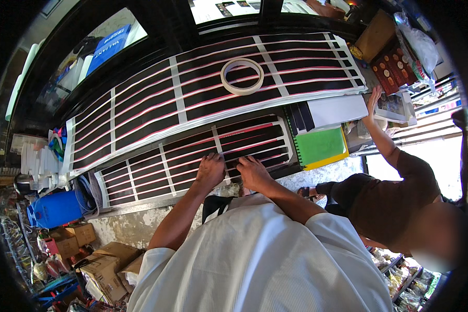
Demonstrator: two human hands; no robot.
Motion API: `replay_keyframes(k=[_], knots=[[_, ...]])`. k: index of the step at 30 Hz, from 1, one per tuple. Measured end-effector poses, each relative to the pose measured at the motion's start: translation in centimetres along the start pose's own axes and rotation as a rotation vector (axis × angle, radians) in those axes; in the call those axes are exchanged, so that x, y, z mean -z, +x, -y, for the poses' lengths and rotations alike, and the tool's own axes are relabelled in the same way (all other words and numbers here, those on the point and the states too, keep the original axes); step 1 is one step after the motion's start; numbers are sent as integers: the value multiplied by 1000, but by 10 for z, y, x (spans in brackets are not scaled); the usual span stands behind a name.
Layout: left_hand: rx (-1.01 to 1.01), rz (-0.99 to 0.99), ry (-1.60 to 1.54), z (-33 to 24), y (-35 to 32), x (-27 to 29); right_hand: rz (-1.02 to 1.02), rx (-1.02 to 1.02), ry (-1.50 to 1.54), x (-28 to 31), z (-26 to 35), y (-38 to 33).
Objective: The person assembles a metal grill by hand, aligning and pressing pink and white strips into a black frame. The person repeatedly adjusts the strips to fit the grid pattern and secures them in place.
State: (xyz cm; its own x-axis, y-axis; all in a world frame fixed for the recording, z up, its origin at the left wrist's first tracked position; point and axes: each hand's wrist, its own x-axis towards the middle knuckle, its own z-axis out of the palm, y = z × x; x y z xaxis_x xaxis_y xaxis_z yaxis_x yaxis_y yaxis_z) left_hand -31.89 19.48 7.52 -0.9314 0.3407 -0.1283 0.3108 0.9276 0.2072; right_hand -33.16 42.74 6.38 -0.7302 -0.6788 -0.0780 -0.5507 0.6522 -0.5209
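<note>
Patchy grey floor (135,226) borders a dark counter (290,169), where the smaller striped sheet (190,156) lies crosswise, long axis left to right. Left hand (211,169) and right hand (252,173) rest at its near side, apart, beside a pale strip (217,140); whether their curled fingers pinch anything, I cannot tell. Most of it stretches leftward, nearer the left hand. Beyond, a tape roll (239,92) rests on the larger striped sheet (140,112).

On the blue package (108,51) at far left, we can see large white lettering; other print around the scene is too small for us.
</note>
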Motion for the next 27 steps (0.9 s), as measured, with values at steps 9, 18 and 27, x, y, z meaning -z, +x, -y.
replay_keyframes(k=[9, 18, 27], knots=[[-39, 61, 63, -7, 17, -10, -9, 0, -5, 2, 2, -1], [12, -60, -42, -8, 6, -11, -18, -11, -15, 2, 4, -1], [363, -408, -254, 39, -63, -12, -348, -3, 133, 12, -26, -7]])
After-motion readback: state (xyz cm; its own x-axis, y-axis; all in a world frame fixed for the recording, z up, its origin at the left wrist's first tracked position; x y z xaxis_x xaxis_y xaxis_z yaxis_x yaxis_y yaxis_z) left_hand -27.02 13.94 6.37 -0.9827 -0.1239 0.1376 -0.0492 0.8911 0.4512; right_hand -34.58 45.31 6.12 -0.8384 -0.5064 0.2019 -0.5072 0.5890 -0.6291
